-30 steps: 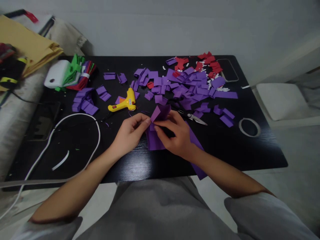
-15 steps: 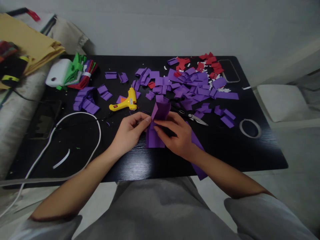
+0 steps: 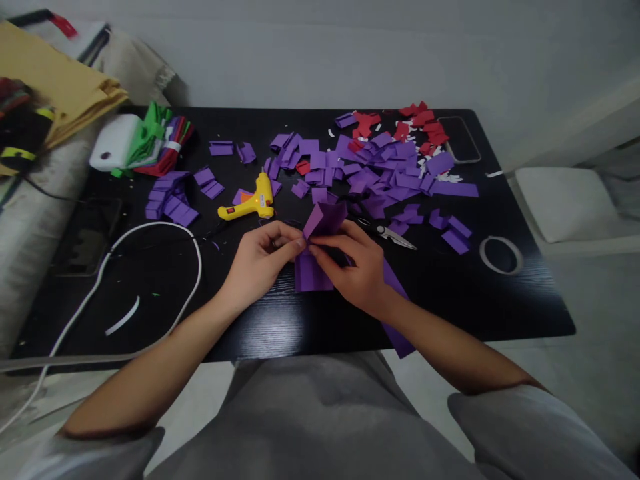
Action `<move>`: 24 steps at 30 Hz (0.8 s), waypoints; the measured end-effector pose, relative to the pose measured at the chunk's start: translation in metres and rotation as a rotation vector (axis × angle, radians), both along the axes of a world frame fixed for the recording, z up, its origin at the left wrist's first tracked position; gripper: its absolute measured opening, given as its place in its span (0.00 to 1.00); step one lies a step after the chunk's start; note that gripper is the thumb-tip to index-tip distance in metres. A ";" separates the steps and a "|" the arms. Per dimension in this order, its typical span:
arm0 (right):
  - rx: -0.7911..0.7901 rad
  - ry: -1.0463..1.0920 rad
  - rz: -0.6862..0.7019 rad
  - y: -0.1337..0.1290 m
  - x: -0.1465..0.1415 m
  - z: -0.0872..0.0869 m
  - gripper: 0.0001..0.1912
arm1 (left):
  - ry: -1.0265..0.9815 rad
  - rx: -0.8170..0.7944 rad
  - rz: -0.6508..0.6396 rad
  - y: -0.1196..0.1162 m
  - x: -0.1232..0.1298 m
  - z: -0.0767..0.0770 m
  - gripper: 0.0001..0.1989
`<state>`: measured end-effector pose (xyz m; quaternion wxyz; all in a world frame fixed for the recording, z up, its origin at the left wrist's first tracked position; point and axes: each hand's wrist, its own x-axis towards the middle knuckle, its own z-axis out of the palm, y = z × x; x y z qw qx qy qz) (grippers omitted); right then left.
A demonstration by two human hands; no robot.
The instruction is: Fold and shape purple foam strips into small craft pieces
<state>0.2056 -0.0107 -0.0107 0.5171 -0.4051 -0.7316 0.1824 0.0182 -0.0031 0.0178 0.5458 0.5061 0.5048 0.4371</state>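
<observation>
Between my hands is a folded piece of purple paper (image 3: 324, 220), its upper part standing up and its lower part hanging over the table's near side. My left hand (image 3: 265, 260) pinches its left edge between thumb and fingers. From the right, my right hand (image 3: 353, 263) grips the fold with thumb and fingertips, partly covering the paper. A long purple strip (image 3: 400, 337) lies under my right forearm, reaching past the table edge. Just beyond my right hand are scissors (image 3: 390, 235) with partly hidden handles. A yellow glue gun (image 3: 253, 202) lies beyond my left hand.
Many folded purple pieces (image 3: 385, 163) and red scraps (image 3: 425, 123) spread across the back of the black table (image 3: 475, 300). A tape ring (image 3: 501, 256) lies right. At left are a white cable (image 3: 199, 267), a phone (image 3: 90, 237) and bundled coloured paper (image 3: 155, 143).
The upper part of the purple paper has tilted lower and to the right. My right hand's fingertips have closed in on the fold, nearer my left thumb.
</observation>
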 end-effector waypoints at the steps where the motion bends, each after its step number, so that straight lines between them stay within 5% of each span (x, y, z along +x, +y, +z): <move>1: -0.002 -0.007 -0.001 0.000 0.000 0.000 0.05 | 0.002 -0.001 0.002 0.000 0.000 0.000 0.09; 10: 0.077 -0.069 0.028 0.000 0.002 0.000 0.08 | -0.006 -0.041 -0.004 0.000 -0.003 -0.006 0.08; 17: -0.025 -0.062 0.039 0.000 0.002 -0.002 0.10 | -0.036 -0.029 -0.033 0.000 -0.003 -0.004 0.09; 24: -0.013 -0.042 0.092 0.000 0.002 -0.003 0.08 | -0.064 0.157 -0.006 -0.003 0.002 -0.009 0.16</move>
